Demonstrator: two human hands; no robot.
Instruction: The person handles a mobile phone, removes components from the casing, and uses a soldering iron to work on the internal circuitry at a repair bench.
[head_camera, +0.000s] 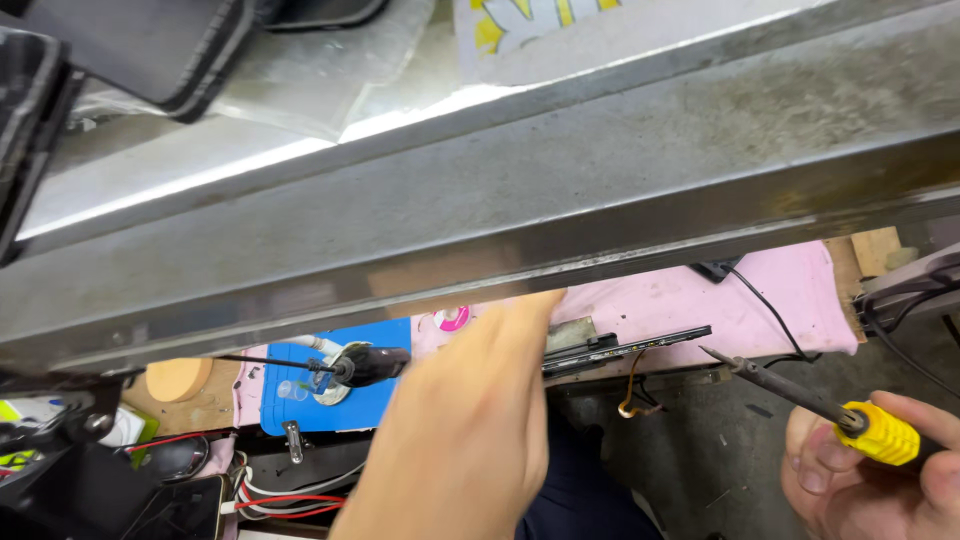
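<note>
Close under the camera, the left hand (470, 420) reaches to a thin dark board (630, 347) on the pink cloth (690, 300); its grip is hidden, so I cannot tell. At four o'clock the right hand (880, 470) clasps a yellow-handled soldering iron (810, 400), tip toward ten o'clock near the board. Above runs a grey metal beam (500, 220).

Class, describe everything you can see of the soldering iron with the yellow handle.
The soldering iron has a ribbed yellow plastic-looking handle and a long, dark, scorched-looking metal shaft ending in a pointed tip. The right hand holds it by the handle, at lower right. It lies tilted, tip pointing up and left toward the thin dark board, not touching it. No cord shows.
</note>
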